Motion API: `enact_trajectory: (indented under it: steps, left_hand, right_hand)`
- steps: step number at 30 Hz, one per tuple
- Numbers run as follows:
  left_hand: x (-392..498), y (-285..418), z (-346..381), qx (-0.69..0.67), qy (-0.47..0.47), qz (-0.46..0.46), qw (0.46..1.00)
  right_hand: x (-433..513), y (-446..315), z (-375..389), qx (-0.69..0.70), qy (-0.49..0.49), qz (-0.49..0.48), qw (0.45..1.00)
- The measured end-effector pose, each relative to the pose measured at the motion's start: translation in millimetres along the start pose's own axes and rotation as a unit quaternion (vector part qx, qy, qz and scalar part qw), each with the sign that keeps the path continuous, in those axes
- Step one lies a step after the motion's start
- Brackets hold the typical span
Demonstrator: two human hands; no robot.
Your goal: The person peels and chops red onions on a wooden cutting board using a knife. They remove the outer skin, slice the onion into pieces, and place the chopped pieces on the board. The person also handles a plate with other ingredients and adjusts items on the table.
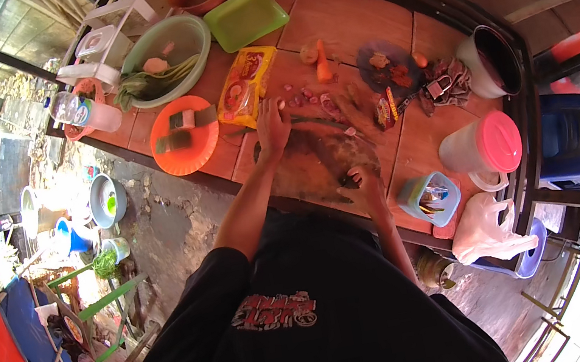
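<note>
My left hand [274, 126] reaches over the table beside the lower end of a yellow noodle packet [247, 87]; whether it touches the packet or pinches something small is unclear. Close to the table's front edge, my right hand [367, 191] has curled fingers next to a dark object [346, 182], possibly a knife handle. Between the hands is a dark, stained round cutting board [301, 164]. Beyond it lie long green stalks [308, 120], several small shallots [305, 97] and a carrot [323, 63]. A dark purple plate [372, 72] holds reddish and brown seasonings.
At left are an orange plate [166, 164] with leaf-wrapped blocks, a pale green basin [200, 38] with leafy greens and a green tray [247, 18]. At right stand a metal pot [474, 64], a pink-lidded container [463, 149], a blue tub [411, 198] and a plastic bag [485, 231].
</note>
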State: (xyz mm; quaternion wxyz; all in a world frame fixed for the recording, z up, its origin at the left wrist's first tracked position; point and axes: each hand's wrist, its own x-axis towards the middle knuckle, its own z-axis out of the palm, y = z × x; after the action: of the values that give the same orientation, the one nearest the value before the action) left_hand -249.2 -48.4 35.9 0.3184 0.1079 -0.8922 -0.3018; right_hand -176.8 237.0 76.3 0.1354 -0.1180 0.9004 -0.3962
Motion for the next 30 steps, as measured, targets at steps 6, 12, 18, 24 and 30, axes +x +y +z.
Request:
enact_trajectory:
  steps: [6, 12, 18, 24, 30]
  left_hand:
    - [13, 2, -3, -0.01, -0.021, 0.045, 0.999]
    - [39, 4, 23, 0.067, -0.164, 0.091, 0.98]
    - [50, -1, 32, 0.092, -0.223, 0.122, 0.963]
    - [37, 14, 7, -0.049, -0.119, 0.03, 0.991]
    - [-35, 23, -54, -0.149, -0.145, -0.116, 0.971]
  right_hand:
    - [10, -5, -5, -0.013, -0.021, -0.007, 1.0]
    - [10, -6, -9, 0.011, -0.042, 0.036, 0.998]
    - [-7, -9, -16, 0.12, -0.004, 0.024, 0.992]
    - [-33, -13, -24, 0.083, -0.022, 0.025, 0.996]
    - [-34, -4, -25, 0.039, 0.021, 0.047, 0.998]
